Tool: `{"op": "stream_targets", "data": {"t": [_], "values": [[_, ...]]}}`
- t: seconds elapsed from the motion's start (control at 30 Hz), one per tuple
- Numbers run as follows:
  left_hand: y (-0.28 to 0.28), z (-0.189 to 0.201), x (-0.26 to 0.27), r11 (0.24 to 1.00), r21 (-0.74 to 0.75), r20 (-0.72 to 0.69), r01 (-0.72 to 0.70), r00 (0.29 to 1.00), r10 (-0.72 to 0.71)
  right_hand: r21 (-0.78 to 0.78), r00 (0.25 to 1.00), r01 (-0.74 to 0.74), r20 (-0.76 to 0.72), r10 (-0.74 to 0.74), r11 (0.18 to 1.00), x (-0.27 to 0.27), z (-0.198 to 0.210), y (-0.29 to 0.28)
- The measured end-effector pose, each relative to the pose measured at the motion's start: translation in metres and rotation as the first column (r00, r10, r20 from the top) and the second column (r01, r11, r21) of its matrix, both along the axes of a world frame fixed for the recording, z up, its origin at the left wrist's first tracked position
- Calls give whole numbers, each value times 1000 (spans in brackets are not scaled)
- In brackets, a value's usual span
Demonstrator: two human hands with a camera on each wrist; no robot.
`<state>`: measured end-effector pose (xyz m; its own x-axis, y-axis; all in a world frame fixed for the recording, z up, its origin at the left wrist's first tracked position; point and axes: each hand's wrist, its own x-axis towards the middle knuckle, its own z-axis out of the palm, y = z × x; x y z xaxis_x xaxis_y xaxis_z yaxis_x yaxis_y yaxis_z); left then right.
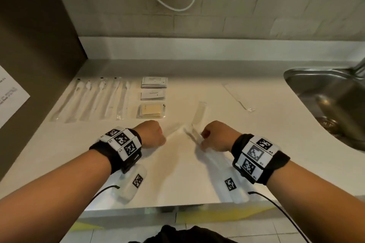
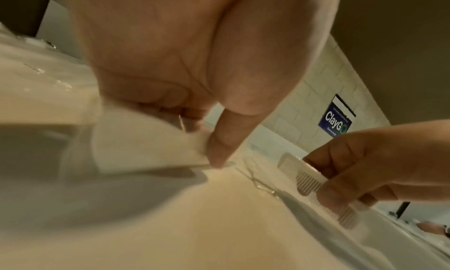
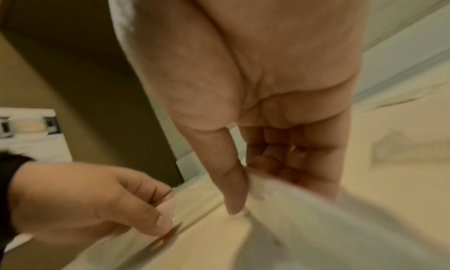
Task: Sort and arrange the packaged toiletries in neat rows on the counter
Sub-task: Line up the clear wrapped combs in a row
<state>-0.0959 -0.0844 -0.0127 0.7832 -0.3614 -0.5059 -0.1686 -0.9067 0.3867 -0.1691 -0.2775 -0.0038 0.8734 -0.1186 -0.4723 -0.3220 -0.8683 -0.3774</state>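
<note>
Low over the middle of the white counter, my left hand pinches one end of a white comb in a clear wrapper between thumb and fingers. My right hand pinches a second wrapped comb; its teeth show in the left wrist view. The two combs cross between the hands. A third clear wrapper lies just beyond them. In the right wrist view my right hand grips a blurred wrapper, and my left hand holds its comb.
Wrapped toothbrushes lie in a row at the far left. Beside them are two sachet stacks and tan packets. One long wrapper lies near the steel sink on the right. A brown wall panel bounds the left.
</note>
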Motion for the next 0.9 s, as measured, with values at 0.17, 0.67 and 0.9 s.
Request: {"op": "stream_targets", "data": {"t": [0.17,0.67,0.9], "values": [[-35,3,5,974,-191,12,-119,992,124,254,963,198,129,-236,947,-3,23,-44],[-122,-9,10,991,53,239,-125,965,109,-205,996,89,34,-84,975,-38,-6,-114],[-133,-8,22,962,-58,199,-267,941,273,-167,999,40,0,-41,985,-23,-12,-118]]}}
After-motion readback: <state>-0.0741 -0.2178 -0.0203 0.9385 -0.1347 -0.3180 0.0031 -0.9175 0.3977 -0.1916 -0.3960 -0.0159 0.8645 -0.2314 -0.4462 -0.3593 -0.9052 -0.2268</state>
